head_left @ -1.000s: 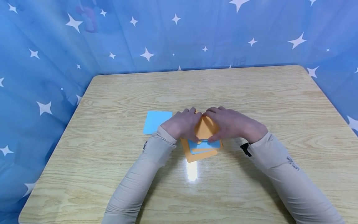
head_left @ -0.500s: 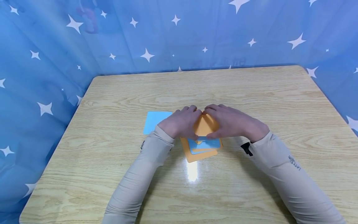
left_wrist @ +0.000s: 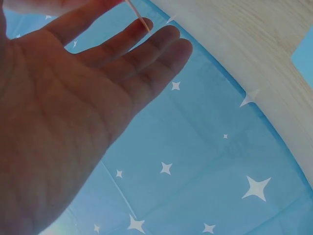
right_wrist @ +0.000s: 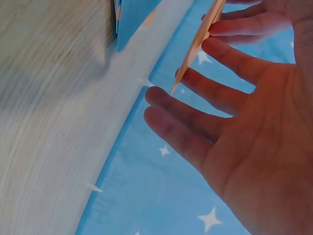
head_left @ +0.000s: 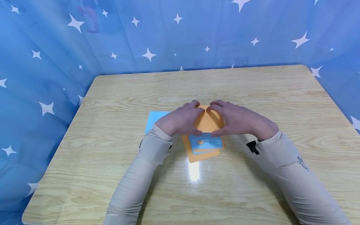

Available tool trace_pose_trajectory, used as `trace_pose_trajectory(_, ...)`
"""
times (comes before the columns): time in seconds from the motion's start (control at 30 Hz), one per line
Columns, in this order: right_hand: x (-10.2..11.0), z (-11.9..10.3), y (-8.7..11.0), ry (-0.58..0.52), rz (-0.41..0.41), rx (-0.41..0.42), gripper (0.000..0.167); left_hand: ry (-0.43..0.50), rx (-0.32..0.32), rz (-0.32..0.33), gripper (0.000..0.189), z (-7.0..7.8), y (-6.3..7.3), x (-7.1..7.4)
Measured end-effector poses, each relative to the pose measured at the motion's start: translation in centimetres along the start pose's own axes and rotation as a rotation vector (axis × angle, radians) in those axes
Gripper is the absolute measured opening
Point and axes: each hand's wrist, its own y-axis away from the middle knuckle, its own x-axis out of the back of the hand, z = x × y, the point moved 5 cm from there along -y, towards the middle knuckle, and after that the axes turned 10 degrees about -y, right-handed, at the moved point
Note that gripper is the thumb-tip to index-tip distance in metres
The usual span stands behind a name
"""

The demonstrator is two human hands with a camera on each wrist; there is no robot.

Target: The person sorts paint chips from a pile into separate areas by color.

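Both hands meet over an orange sheet of paper (head_left: 208,123) in the head view. My left hand (head_left: 184,118) pinches its left side between thumb and index finger, and my right hand (head_left: 237,121) pinches the right side. Seen from the right wrist, the orange sheet is thin and nearly edge-on, tilted off the table beside the fingers. Nearer to me lies a loose overlapping pile of blue paper (head_left: 209,145) and orange paper (head_left: 189,152). A separate blue sheet (head_left: 154,119) lies to the left, partly hidden by my left hand.
The wooden table (head_left: 135,90) has rounded corners. A blue curtain (head_left: 126,37) with white stars hangs along its back and sides. A light glare (head_left: 194,172) shows on the tabletop in front of the pile.
Both hands have moved slightly away from me, carrying the orange sheet with them. More of the blue paper below shows now, and the gap between the fingertips is wider.
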Motion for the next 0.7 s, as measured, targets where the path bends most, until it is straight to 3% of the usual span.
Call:
trace_pose_trajectory(0.3, 1.9, 1.1, 1.5, -0.003, 0.044, -0.008, 0.079, 0.009, -0.039, 0.011, 0.070, 1.2, -0.9, 1.1)
trace_pose_trajectory(0.57, 4.1, 3.8, 4.1, -0.020, 0.070, -0.025, 0.074, -0.059, -0.085, 0.062, 0.065, 4.5, -4.0, 2.2)
trace_pose_trajectory(0.7, 4.8, 5.3, 5.4, -0.024, 0.073, -0.028, 0.073, -0.111, -0.076, 0.068, 0.066, 6.3, -5.6, 2.2)
